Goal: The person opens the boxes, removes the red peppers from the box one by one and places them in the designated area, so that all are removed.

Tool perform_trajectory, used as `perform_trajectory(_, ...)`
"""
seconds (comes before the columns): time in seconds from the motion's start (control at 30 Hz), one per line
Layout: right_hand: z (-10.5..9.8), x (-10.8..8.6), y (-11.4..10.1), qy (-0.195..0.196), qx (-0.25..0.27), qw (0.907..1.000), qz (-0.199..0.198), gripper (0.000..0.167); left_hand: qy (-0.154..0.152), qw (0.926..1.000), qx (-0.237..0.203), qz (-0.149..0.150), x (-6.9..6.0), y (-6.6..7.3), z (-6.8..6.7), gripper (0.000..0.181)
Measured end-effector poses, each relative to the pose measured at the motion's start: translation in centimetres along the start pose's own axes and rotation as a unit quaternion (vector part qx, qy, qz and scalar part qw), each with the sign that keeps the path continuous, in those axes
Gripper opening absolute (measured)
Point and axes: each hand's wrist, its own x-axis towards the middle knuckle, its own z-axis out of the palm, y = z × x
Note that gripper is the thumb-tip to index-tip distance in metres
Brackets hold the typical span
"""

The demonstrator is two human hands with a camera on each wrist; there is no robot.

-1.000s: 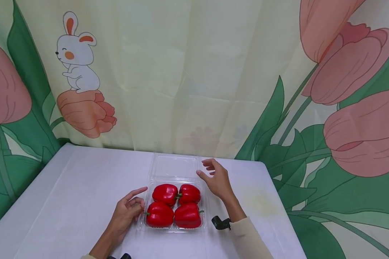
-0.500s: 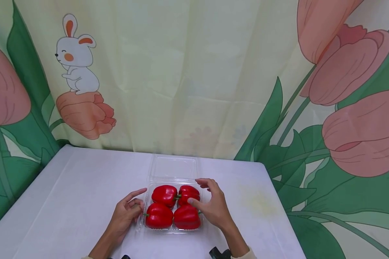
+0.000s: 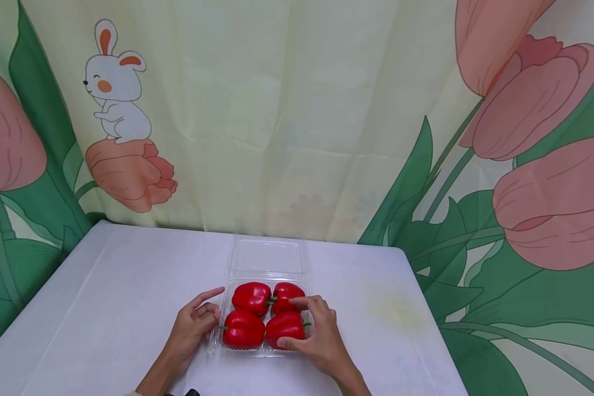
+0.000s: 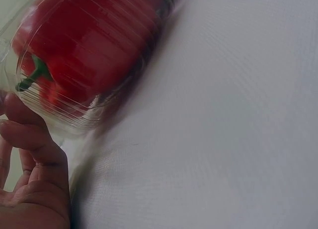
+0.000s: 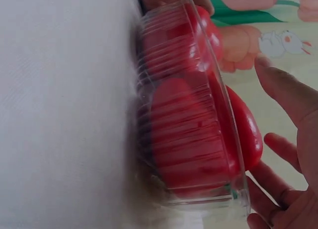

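Hovering my spread right hand (image 3: pixel 323 334) around the red pepper (image 3: pixel 283 326) at four o'clock in the clear container (image 3: pixel 263 352).
My left hand (image 3: pixel 190 327), loosely bent, sits beside the container at nine o'clock.

R hand (image 3: pixel 320 334) partly hides near-R pepper (image 3: pixel 283 324) (L hand (image 4: pixel 43 191) cut off, L wrist cam)

Four red peppers (image 3: pixel 243 331), one clear box (image 3: pixel 266 273), one table (image 3: pixel 128 286), one printed rabbit (image 3: pixel 126 120)
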Motion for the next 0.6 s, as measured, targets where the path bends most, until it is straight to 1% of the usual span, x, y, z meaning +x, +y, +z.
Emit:
perform_trajectory(0.27, 0.51, -0.19, 0.58, -0.004, -0.026, 0.9996, -0.013, 0.078, -0.004, 1.0000, -0.002, 0.004, -0.10, 0.08, -0.14, 0.063)
perform_trajectory(0.47, 0.40, -0.02, 0.53, -0.014, -0.053, 0.9984, -0.016, 0.073, -0.007, 0.9999, 0.003, 0.010, -0.33, 0.17, -0.04, 0.065)
perform_trajectory(0.6, 0.23, 0.23, 0.44, -0.025, -0.063, 0.9976, -0.013, 0.070, -0.007, 0.9999, 0.002, 0.008, -0.37, 0.20, 0.03, 0.065)
